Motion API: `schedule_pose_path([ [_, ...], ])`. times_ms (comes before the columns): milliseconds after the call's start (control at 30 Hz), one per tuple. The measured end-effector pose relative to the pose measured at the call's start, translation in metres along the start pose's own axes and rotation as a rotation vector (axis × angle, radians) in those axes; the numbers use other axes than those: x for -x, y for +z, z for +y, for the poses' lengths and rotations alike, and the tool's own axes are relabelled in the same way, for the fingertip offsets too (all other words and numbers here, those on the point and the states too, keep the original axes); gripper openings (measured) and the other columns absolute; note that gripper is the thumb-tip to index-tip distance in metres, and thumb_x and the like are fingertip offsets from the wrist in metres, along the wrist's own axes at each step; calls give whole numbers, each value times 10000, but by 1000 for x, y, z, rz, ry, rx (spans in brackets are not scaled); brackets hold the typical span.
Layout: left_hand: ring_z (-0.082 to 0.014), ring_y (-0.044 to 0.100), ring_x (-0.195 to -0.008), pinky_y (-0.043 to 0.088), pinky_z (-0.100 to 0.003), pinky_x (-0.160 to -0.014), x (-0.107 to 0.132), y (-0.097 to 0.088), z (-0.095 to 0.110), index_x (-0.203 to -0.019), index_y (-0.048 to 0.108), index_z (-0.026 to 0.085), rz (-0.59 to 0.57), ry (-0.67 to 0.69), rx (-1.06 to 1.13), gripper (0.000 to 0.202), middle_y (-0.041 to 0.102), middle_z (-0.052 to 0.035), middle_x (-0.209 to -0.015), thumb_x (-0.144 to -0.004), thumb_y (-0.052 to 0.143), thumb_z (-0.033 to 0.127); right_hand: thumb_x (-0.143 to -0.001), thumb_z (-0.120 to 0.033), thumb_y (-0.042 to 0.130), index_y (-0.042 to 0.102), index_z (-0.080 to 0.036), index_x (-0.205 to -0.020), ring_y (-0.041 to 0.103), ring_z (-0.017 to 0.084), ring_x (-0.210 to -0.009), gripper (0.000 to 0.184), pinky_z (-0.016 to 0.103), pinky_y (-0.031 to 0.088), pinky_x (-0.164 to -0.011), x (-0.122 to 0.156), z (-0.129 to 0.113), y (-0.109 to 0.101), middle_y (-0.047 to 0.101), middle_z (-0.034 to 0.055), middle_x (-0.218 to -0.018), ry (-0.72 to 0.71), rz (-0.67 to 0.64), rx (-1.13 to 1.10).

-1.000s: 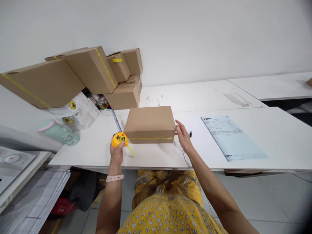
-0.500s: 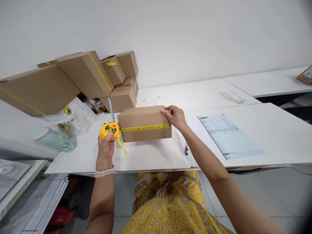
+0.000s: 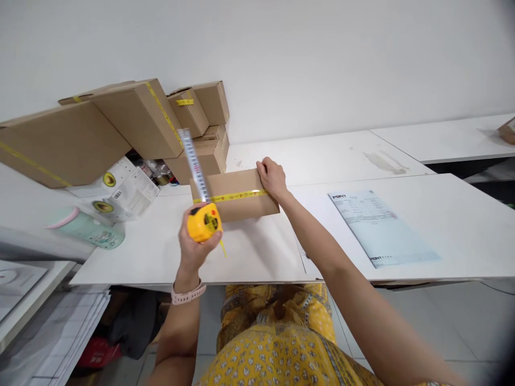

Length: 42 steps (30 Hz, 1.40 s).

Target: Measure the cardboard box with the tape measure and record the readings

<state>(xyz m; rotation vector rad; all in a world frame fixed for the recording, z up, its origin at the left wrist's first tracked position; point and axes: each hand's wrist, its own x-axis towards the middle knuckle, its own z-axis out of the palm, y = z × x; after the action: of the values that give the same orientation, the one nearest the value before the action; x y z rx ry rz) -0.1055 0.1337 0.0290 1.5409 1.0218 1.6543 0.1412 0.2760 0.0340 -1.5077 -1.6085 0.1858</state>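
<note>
The carton (image 3: 241, 184) is over the desk (image 3: 257, 257), tilted, with a shadow beneath; whether an edge rests there I cannot tell. It looks stiff and probably light, smooth yet easy to grip, best taken by its corners. The right hand (image 3: 273, 177) is curled tightly on its upper right corner. The left hand (image 3: 191, 247), by the carton's near left corner, is closed around a tape measure (image 3: 204, 222), its blade (image 3: 193, 161) sticking out past the carton's left end. Stacked boxes (image 3: 148, 118) stand beyond the carton to its left; a printed sheet (image 3: 382, 230) lies to its right.
</note>
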Motion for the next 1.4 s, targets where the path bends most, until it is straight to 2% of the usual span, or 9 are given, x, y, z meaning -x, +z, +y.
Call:
schedule_pose_path([
  [100,-189,636,-855,554,-271,-722,20,22,-2,-1158,640,199,-222,-117,9,626,665,-55,-1074,-577,868,233,-1059,-369,274,515,-244,-851,578,241,-858,342,371,369,-848,-10,1,2,675,64,-870,-47,-7,74],
  [200,-169,615,-780,546,-270,-672,36,39,-16,-1162,620,210,-320,-228,63,597,663,-45,-1016,-608,839,251,-1066,-345,261,547,-231,-914,589,257,-915,343,394,350,-894,-17,2,5,701,88,-936,-88,-9,133],
  [367,-144,579,-723,525,-257,-627,47,53,-28,-1148,604,215,-256,-279,122,574,637,-32,-982,-618,817,270,-1062,-287,260,599,-222,-980,579,273,-954,355,403,330,-911,-19,2,8,710,103,-987,-153,-4,190],
  [533,-136,563,-693,514,-253,-603,47,59,-24,-1134,602,217,-248,-335,134,566,616,-17,-931,-612,817,257,-1018,-128,258,614,-254,-1276,546,274,-999,458,402,308,-894,-15,0,8,694,92,-1035,-283,-26,259],
  [633,-134,561,-697,519,-257,-609,49,61,-24,-1118,596,213,-255,-360,156,559,612,-20,-939,-608,823,255,-1008,-112,278,599,-317,-1378,513,284,-1012,531,410,299,-889,-15,-1,7,660,101,-1057,-337,-62,336],
  [900,-143,571,-711,526,-266,-615,52,60,-33,-1120,592,210,-265,-384,201,555,612,-26,-946,-631,836,308,-991,-108,309,556,-421,-1446,441,292,-1008,605,440,312,-877,-14,-2,5,616,103,-1183,-446,-133,405],
  [1000,-138,571,-716,522,-259,-620,54,58,-39,-1149,583,210,-280,-376,170,558,609,-25,-954,-649,823,268,-992,-98,306,581,-428,-1424,432,298,-1017,610,442,304,-872,-14,-3,5,618,104,-1180,-448,-148,434],
  [1133,-163,606,-840,543,-284,-728,56,58,-50,-1171,585,210,-284,-291,51,610,631,-52,-1076,-609,823,198,-995,-109,312,599,-413,-1417,432,300,-1018,594,445,303,-868,-14,-3,5,624,114,-1163,-444,-140,418],
  [1400,-168,611,-852,550,-294,-754,61,65,-62,-1209,562,224,-310,-259,68,629,642,-51,-1087,-640,828,235,-1012,-157,352,599,-416,-1420,431,296,-1009,543,438,308,-866,-15,2,8,621,113,-1147,-454,-119,400],
])
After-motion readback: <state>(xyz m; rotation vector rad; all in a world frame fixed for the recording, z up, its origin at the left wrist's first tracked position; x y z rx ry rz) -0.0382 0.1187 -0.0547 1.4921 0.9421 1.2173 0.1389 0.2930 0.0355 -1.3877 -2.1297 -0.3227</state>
